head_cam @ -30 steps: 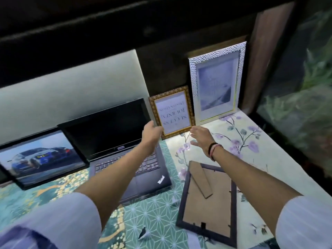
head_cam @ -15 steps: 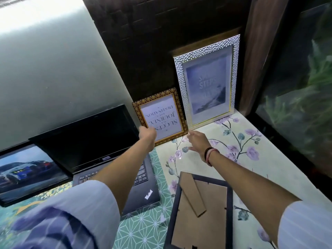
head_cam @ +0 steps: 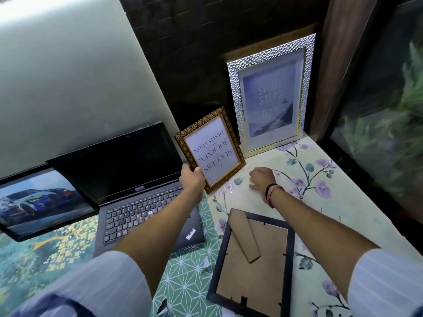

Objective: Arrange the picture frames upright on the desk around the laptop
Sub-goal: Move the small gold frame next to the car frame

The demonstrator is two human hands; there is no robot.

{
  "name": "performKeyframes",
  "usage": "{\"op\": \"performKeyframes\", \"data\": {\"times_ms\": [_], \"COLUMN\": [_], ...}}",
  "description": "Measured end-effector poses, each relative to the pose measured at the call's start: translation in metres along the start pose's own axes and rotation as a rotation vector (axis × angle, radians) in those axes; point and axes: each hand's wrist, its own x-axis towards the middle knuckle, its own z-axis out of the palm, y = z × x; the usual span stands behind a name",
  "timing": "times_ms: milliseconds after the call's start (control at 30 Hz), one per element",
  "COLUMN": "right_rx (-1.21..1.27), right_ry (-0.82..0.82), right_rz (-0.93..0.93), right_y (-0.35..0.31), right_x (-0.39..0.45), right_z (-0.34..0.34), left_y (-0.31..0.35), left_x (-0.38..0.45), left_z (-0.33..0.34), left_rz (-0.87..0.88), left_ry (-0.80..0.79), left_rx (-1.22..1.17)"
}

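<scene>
A small gold-patterned frame [head_cam: 211,149] with upside-down lettering stands tilted just right of the open black laptop [head_cam: 128,186]. My left hand [head_cam: 192,179] grips its lower left edge. To its right, my right hand [head_cam: 262,178] hovers over the desk with fingers apart, holding nothing. A tall silver frame [head_cam: 271,97] stands upright against the dark back wall. Left of the laptop leans a black frame with a car picture [head_cam: 39,202]. A dark frame [head_cam: 254,261] lies face down near me, its cardboard stand showing.
The desk [head_cam: 343,202] has a floral cover on the right and a green patterned cover [head_cam: 183,280] in the middle. A dark wooden post [head_cam: 338,65] and a glass panel with plants [head_cam: 389,133] close off the right side. A pale wall panel [head_cam: 68,76] rises behind the laptop.
The gold frame has tilted and shifted in my left hand. My right hand has come off the frame and moved right over the desk. The view has swung left and down.
</scene>
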Motion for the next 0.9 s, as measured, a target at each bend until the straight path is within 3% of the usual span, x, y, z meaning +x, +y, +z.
{"op": "performKeyframes", "data": {"times_ms": [67, 133, 333, 433, 700, 900], "right_rx": [0.430, 0.667, 0.996, 0.977, 0.622, 0.323], "right_ry": [-0.092, -0.175, -0.277, -0.305, -0.334, -0.319], "right_rz": [0.186, 0.237, 0.231, 0.155, -0.063, -0.164], "right_y": [-0.005, -0.004, -0.002, -0.015, -0.082, -0.127], "right_x": [-0.015, -0.035, -0.065, -0.079, -0.140, -0.193], "right_z": [-0.004, -0.001, 0.010, 0.016, 0.087, 0.183], "left_y": [-0.007, -0.012, -0.034, -0.049, -0.101, -0.170], "left_x": [-0.009, -0.020, -0.034, -0.039, -0.035, -0.007], "left_z": [-0.004, -0.011, -0.039, -0.068, -0.200, -0.359], "left_rz": [0.019, 0.022, -0.096, -0.157, -0.155, -0.119], "left_ry": [-0.015, -0.050, -0.186, -0.280, -0.379, -0.286], "left_rx": [-0.086, -0.176, -0.438, -0.599, -0.889, -1.056]}}
